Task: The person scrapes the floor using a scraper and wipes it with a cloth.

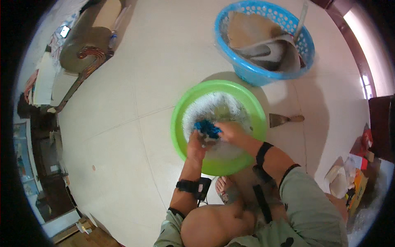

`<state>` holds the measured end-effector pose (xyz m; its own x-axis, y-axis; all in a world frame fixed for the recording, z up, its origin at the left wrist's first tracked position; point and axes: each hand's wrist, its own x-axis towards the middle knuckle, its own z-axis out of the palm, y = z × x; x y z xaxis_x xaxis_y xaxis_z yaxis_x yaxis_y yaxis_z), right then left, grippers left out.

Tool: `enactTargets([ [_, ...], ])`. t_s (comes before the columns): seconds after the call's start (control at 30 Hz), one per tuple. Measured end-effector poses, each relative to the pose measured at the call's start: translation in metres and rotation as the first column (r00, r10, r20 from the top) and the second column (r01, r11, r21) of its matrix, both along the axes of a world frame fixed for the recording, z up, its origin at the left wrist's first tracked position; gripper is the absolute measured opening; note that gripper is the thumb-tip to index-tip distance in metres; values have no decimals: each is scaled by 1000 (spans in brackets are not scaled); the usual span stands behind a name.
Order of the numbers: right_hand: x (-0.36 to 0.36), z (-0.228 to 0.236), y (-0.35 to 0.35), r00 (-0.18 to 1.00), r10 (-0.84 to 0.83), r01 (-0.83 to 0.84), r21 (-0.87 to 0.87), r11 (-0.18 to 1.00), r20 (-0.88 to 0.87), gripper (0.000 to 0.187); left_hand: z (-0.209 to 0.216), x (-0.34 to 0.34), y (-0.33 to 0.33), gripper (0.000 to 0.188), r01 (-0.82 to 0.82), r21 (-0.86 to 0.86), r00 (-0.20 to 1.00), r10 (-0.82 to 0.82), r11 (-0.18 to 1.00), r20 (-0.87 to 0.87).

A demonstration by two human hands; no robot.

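Note:
A green plastic basin (pixel 177 142) on the floor in front of me holds soapy water with white suds. Over the water, between my hands, is a bunched, wet blue cloth (pixel 209 128). My right hand (pixel 230 132) pinches the right side of the cloth with closed fingers. My left hand (pixel 198 145) is curled at the cloth's lower left, its thumb against the fabric. Some of its fingers are blurred and hang close to the water. Both forearms wear black straps.
A blue perforated basket (pixel 263 76) with cardboard and other scraps stands beyond the basin. A scraper (pixel 286 119) lies on the tiles to the basin's right. Wooden furniture with a carved arm (pixel 92 59) is at far left. Assorted packages (pixel 356 181) sit at right.

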<state>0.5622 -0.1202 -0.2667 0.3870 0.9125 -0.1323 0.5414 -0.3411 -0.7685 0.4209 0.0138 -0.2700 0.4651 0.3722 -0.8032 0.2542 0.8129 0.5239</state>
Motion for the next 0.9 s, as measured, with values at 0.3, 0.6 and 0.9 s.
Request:
enactTargets([
  [0.3,-42,31,13,968,80,-66,68,996,-238,27,5,8,-27,32,-191,-118,941,216,975,261],
  [0.6,-60,102,50,982,-35,-6,218,976,184,32,27,6,-27,27,-73,-347,474,339,935,813],
  [0.9,17,17,47,914,-284,236,-191,953,-289,43,61,24,-26,29,-173,-6,936,167,985,309],
])
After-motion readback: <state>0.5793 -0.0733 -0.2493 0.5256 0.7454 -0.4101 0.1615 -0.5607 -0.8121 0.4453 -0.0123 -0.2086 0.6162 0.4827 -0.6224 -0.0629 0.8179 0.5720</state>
